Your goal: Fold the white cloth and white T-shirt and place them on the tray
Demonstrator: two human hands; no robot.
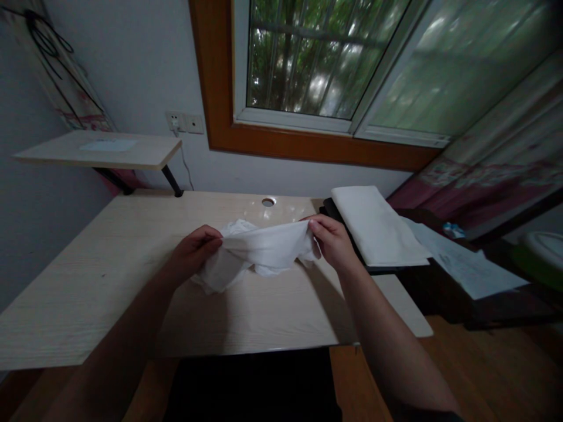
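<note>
A thin white cloth (268, 246) is stretched between my two hands above the pale wooden desk (132, 275). My left hand (193, 252) pinches its left end between thumb and fingers. At the other end, my right hand (329, 237) grips the upper corner, thumb toward me. The edge between the hands is pulled fairly straight, while the rest hangs in loose folds toward the desk, some of it bunched behind. Whether the cloth is a garment cannot be made out.
Folded white fabric (373, 225) lies on a dark object at the desk's right. A raised shelf (101, 149) with a paper stands at the back left. Right of the desk, papers (466, 258) rest on a dark surface. A cable hole (268, 202) is near the wall.
</note>
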